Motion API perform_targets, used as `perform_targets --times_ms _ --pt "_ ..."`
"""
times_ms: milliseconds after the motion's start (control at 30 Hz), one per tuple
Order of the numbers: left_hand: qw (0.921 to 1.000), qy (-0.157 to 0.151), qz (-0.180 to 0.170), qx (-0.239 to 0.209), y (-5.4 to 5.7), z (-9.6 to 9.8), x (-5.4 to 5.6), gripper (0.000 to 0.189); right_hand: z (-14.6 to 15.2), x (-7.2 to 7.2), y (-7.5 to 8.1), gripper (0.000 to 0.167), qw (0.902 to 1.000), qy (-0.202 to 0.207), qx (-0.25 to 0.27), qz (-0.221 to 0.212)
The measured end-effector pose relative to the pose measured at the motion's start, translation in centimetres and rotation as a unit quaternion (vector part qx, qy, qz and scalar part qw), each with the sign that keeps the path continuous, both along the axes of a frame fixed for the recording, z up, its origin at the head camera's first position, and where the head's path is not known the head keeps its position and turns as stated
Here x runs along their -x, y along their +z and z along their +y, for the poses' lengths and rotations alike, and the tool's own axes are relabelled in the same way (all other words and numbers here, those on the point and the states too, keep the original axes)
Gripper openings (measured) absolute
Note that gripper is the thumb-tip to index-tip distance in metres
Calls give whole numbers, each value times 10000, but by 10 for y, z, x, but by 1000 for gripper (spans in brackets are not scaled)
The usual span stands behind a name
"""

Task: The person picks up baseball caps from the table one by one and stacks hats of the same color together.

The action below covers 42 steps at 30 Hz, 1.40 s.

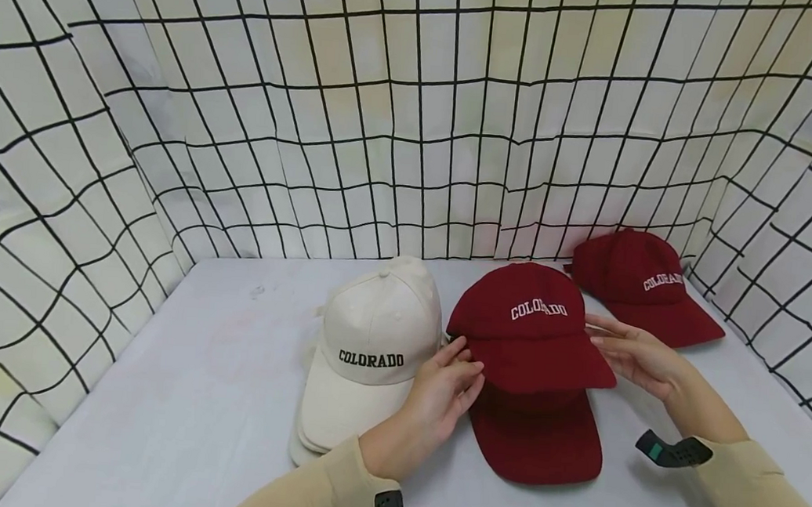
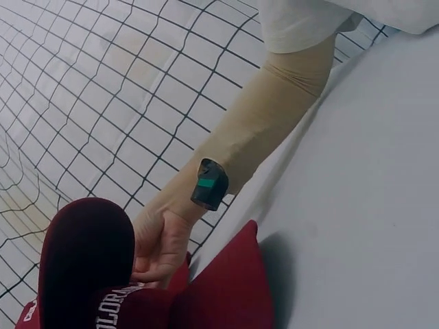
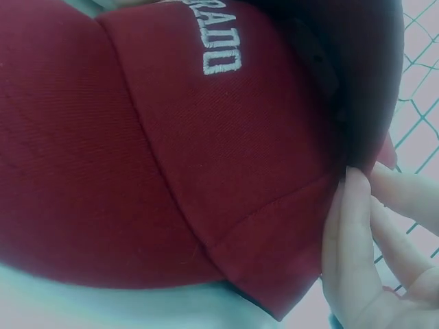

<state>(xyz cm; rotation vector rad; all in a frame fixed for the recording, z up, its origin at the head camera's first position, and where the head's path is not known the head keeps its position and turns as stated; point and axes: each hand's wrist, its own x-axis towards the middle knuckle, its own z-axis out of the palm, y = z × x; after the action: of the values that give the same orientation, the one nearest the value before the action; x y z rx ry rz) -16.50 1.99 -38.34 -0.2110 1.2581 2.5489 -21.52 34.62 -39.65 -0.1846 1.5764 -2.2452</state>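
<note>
A dark red baseball cap [image 1: 522, 352] lettered COLORADO is held between both hands, directly over a second red cap whose brim [image 1: 537, 451] shows below it. My left hand [image 1: 434, 397] grips the left edge of the upper cap, beside the cream caps. At its right edge my right hand [image 1: 642, 364] pinches the rim. In the right wrist view, that hand's fingers [image 3: 353, 226] lie against the upper cap's edge, and the lower cap's lettering shows beneath the raised brim. The left wrist view looks across at the right hand [image 2: 161, 247]; the left hand is out of that view.
Cream COLORADO caps [image 1: 379, 338] stand stacked to the left of the red ones. Another red cap [image 1: 634, 277] lies at the back right, near the corner. Black grid netting [image 1: 415, 128] over white cloth walls surrounds the white table [image 1: 177, 387] at the back and sides.
</note>
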Motion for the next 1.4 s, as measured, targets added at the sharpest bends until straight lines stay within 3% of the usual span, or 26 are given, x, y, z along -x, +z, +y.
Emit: perform_targets --times_ms 233,533,833,1233,1400 --pt "9992 -243 71 318 -6 -3 -6 63 3 -6 1 38 9986 -26 -534 15" --pt "9987 -315 118 389 -12 -6 -11 62 6 -9 -2 33 9961 46 -876 40" --pt "9971 -434 169 601 -18 -11 -14 64 10 -9 -10 36 9940 440 -952 313" --pt "9931 -735 184 890 -20 -17 -17 66 10 -10 -10 36 9861 833 -1278 652" --pt "9899 -929 254 1042 -21 -20 -19 60 10 -12 -9 34 9779 847 -1781 695"
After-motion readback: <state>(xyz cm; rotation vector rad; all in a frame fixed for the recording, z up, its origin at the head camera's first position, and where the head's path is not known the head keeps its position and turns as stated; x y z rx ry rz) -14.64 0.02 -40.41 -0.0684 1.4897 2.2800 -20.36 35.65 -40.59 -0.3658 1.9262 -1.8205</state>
